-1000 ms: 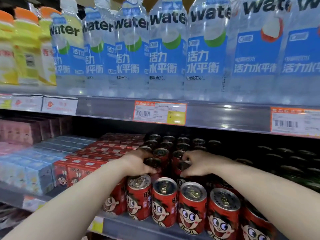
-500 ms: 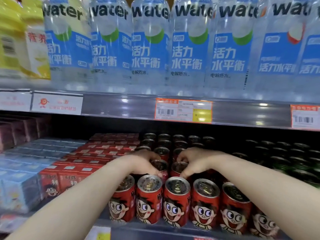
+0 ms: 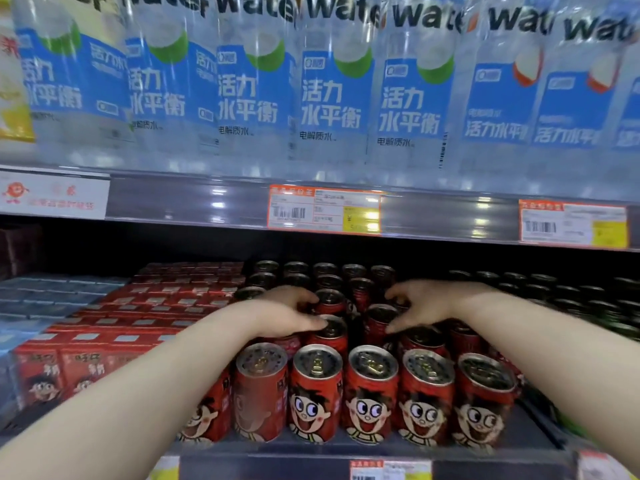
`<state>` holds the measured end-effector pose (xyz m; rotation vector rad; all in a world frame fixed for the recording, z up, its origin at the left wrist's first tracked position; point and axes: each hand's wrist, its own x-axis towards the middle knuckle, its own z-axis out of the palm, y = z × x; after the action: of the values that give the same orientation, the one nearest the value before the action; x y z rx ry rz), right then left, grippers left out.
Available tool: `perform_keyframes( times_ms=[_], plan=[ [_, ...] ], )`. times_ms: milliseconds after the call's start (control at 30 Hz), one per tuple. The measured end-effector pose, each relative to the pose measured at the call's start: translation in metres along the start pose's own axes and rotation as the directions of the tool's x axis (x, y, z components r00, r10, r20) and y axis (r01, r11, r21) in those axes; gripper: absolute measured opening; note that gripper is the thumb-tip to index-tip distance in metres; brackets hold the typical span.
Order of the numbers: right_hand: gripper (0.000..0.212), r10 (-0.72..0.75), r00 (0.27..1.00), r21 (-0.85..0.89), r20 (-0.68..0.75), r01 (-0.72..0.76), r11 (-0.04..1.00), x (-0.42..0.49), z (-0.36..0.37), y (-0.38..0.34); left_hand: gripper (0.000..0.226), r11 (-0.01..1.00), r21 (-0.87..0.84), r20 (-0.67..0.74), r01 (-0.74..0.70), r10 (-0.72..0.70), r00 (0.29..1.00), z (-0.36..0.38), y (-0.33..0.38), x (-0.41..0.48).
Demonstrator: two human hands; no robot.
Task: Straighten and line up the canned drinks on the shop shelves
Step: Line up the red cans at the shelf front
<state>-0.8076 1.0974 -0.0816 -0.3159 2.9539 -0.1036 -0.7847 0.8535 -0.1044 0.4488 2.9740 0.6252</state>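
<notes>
While the red cartons point(image 3: 104, 341) sit squared off at my left, the red cans point(image 3: 317, 389) beside them fill the middle of the lower shelf point(image 3: 311, 452). The front row is mostly face out, with one near my left forearm turned away, and the rows behind are staggered. They look sealed, so I reckon they're heavy for their size, stiff-walled and slick-sided. I'd take them round the body just under the rim, never by the tab, because a careless nudge will knock the neighbours.

My left hand point(image 3: 287, 313) is in among the back rows, half-curled, thumb on one rim, fingers bent round the can behind. Across a narrow gap my right hand point(image 3: 426, 303) mirrors it, thumb and fingers spread round a can standing out of line. How hard either hand squeezes, I can't tell. Further right, the dark cans point(image 3: 571, 296) sit untouched.
</notes>
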Motion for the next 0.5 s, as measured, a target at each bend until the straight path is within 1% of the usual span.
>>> perform_keyframes(
  times_ms=[67,133,233,333,433,500],
  plan=[
    [0.075,-0.001,0.998,-0.017,-0.069,0.000,1.000,0.002,0.012,-0.004,0.066,0.999,0.046,0.022,-0.009,0.008,1.000,0.009,0.010,0.005],
    [0.066,-0.014,0.993,-0.051,-0.121,0.008,0.999,0.006,0.019,-0.011,0.066,0.994,0.108,0.043,-0.004,0.000,0.999,0.016,0.015,0.007],
    [0.059,-0.069,0.987,-0.083,-0.146,0.057,0.995,0.007,0.023,-0.020,0.061,0.992,0.128,0.053,0.019,-0.026,0.998,0.020,0.016,0.007],
    [0.061,-0.144,0.984,-0.033,-0.105,0.141,0.989,0.004,0.020,-0.023,0.059,0.994,0.106,0.056,0.019,-0.025,0.998,0.020,0.017,0.005],
    [0.063,-0.211,0.977,0.056,-0.024,0.212,0.976,0.001,0.014,-0.024,0.059,0.997,0.064,0.047,0.048,-0.051,0.998,0.021,0.019,0.004],
    [0.065,-0.237,0.970,0.097,0.047,0.232,0.968,-0.003,0.010,-0.024,0.058,0.997,0.045,0.044,0.059,-0.061,0.997,0.021,0.018,0.003]
  ],
)
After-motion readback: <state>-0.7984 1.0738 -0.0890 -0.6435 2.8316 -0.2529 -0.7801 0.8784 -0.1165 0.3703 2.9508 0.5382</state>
